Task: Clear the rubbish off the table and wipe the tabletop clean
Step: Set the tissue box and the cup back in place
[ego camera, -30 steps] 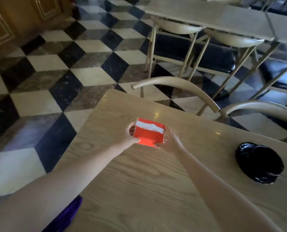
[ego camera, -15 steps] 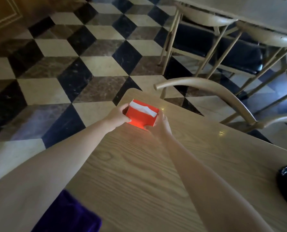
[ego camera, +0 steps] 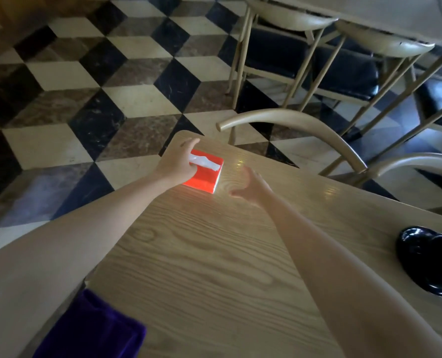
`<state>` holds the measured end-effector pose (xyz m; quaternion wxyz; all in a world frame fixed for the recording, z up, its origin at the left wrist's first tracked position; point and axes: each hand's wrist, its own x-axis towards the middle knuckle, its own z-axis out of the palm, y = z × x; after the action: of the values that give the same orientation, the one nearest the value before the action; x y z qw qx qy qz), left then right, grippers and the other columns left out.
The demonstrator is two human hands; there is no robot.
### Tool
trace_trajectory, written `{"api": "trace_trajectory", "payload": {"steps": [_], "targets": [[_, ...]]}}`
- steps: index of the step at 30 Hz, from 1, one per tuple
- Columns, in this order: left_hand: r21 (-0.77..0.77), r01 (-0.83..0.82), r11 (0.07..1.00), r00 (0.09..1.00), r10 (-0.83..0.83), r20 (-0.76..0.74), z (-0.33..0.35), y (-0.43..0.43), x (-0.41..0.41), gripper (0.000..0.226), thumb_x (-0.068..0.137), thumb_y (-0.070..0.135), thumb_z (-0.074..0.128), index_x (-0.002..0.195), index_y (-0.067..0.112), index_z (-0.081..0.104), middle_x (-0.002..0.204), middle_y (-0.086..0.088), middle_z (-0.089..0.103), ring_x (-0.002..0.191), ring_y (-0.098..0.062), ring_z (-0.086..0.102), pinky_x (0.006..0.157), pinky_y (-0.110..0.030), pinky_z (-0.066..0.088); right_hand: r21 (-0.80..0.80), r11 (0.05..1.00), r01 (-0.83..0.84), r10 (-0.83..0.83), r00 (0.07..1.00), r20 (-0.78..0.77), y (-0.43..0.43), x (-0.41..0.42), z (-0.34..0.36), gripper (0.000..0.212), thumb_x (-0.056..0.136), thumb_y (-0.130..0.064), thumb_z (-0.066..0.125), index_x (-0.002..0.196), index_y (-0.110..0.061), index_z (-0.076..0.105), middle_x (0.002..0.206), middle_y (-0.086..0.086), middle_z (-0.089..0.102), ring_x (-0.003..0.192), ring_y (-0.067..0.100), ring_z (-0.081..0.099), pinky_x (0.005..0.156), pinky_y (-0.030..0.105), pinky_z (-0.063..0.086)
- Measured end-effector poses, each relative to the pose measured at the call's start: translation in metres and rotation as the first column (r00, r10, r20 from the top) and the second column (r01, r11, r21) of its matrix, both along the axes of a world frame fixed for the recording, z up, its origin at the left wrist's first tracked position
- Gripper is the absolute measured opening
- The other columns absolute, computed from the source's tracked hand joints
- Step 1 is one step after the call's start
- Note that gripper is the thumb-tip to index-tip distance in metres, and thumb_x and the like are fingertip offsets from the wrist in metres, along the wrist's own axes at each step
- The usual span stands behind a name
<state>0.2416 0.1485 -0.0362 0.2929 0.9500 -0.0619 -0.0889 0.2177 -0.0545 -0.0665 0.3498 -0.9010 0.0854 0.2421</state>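
A red tissue box [ego camera: 206, 174] with a white tissue sticking out of its top rests on the light wooden table [ego camera: 214, 254], near the far left corner. My left hand [ego camera: 179, 162] lies against the box's left side, fingers stretched toward the corner. My right hand [ego camera: 250, 186] hovers just right of the box, fingers apart, holding nothing and not touching it. A purple cloth [ego camera: 90, 329] lies at the near left edge of the table, by my left arm.
A black glossy ashtray [ego camera: 431, 264] sits at the right of the table. Two curved wooden chair backs [ego camera: 305, 125] stand along the far side. Beyond them are more chairs and another table [ego camera: 369, 9] on a checkered floor.
Both hands carried the box toward the far left corner and set it down. My right hand has let go and drawn back to the right; my left hand stays on the box.
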Motion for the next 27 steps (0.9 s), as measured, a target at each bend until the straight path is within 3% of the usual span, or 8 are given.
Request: {"api": "trace_trajectory", "payload": {"steps": [2, 4, 7, 10, 12, 18, 23, 27], "targets": [[0.028, 0.064, 0.998, 0.998, -0.064, 0.016, 0.008, -0.024, -0.005, 0.059, 0.088, 0.009, 0.051, 0.143, 0.021, 0.035, 0.150, 0.000, 0.036, 0.136, -0.018, 0.036, 0.101, -0.024, 0.032, -0.035, 0.999, -0.014, 0.014, 1.000, -0.016, -0.028, -0.008, 0.004, 0.093, 0.077, -0.028, 0.074, 0.150, -0.016, 0.018, 0.152, 0.011, 0.029, 0.137, 0.030, 0.034, 0.107, 0.039, 0.036], [-0.015, 0.121, 0.993, 0.989, -0.121, -0.081, 0.014, -0.055, -0.012, 0.056, 0.089, 0.010, 0.052, 0.142, 0.020, 0.036, 0.150, 0.000, 0.037, 0.135, -0.017, 0.038, 0.099, -0.021, 0.029, -0.058, 0.998, -0.027, 0.024, 0.998, -0.053, -0.060, -0.020, 0.008, 0.090, 0.076, -0.029, 0.075, 0.148, -0.016, 0.023, 0.150, 0.010, 0.035, 0.135, 0.029, 0.037, 0.108, 0.040, 0.036], [-0.024, 0.230, 0.973, 0.940, -0.229, -0.252, 0.017, -0.103, -0.023, 0.055, 0.090, 0.012, 0.050, 0.142, 0.021, 0.035, 0.150, -0.002, 0.038, 0.127, -0.016, 0.046, 0.101, -0.028, 0.037, -0.078, 0.993, -0.089, 0.078, 0.987, -0.138, -0.110, -0.043, 0.017, 0.082, 0.079, -0.028, 0.072, 0.147, -0.016, 0.027, 0.150, 0.009, 0.036, 0.137, 0.028, 0.036, 0.113, 0.043, 0.032], [-0.001, 0.322, 0.947, 0.889, -0.303, -0.344, 0.014, -0.157, -0.035, 0.053, 0.090, 0.019, 0.052, 0.141, 0.022, 0.038, 0.146, -0.003, 0.044, 0.131, -0.018, 0.044, 0.106, -0.033, 0.036, -0.040, 0.991, -0.130, 0.116, 0.960, -0.254, -0.167, -0.072, 0.029, 0.071, 0.085, -0.025, 0.067, 0.145, -0.016, 0.032, 0.151, 0.006, 0.036, 0.137, 0.027, 0.037, 0.112, 0.044, 0.034], [0.028, 0.371, 0.928, 0.864, -0.334, -0.377, 0.012, -0.193, -0.044, 0.052, 0.090, 0.024, 0.053, 0.140, 0.023, 0.040, 0.144, -0.002, 0.046, 0.130, -0.021, 0.046, 0.107, -0.037, 0.037, -0.027, 0.994, -0.105, 0.090, 0.938, -0.334, -0.204, -0.091, 0.030, 0.068, 0.086, -0.028, 0.066, 0.145, -0.018, 0.034, 0.152, 0.004, 0.035, 0.135, 0.026, 0.040, 0.108, 0.043, 0.041], [-0.035, 0.524, 0.851, 0.737, -0.474, -0.482, 0.007, -0.312, -0.079, 0.059, 0.089, 0.024, 0.058, 0.142, 0.018, 0.034, 0.146, -0.009, 0.041, 0.130, -0.025, 0.045, 0.110, -0.042, 0.035, -0.088, 0.996, 0.012, -0.043, 0.932, -0.360, -0.321, -0.160, 0.035, 0.061, 0.087, -0.025, 0.065, 0.142, -0.017, 0.039, 0.146, 0.004, 0.043, 0.129, 0.026, 0.046, 0.103, 0.041, 0.046], [-0.088, 0.558, 0.825, 0.686, -0.518, -0.511, -0.003, -0.393, -0.109, 0.072, 0.086, 0.025, 0.063, 0.147, 0.017, 0.025, 0.148, -0.012, 0.038, 0.132, -0.026, 0.043, 0.107, -0.038, 0.035, -0.113, 0.992, 0.047, -0.094, 0.885, -0.455, -0.395, -0.211, 0.040, 0.054, 0.088, -0.024, 0.063, 0.138, -0.018, 0.043, 0.129, 0.002, 0.057, 0.110, 0.017, 0.057, 0.100, 0.038, 0.049], [-0.136, 0.487, 0.863, 0.708, -0.482, -0.516, -0.017, -0.435, -0.125, 0.085, 0.082, 0.024, 0.068, 0.149, 0.012, 0.016, 0.152, -0.013, 0.030, 0.137, -0.029, 0.036, 0.111, -0.043, 0.036, -0.172, 0.983, 0.070, -0.144, 0.871, -0.469, -0.439, -0.236, 0.034, 0.029, 0.089, -0.020, 0.059, 0.118, -0.023, 0.058, 0.116, 0.002, 0.058, 0.098, 0.016, 0.056, 0.096, 0.040, 0.050]]}}
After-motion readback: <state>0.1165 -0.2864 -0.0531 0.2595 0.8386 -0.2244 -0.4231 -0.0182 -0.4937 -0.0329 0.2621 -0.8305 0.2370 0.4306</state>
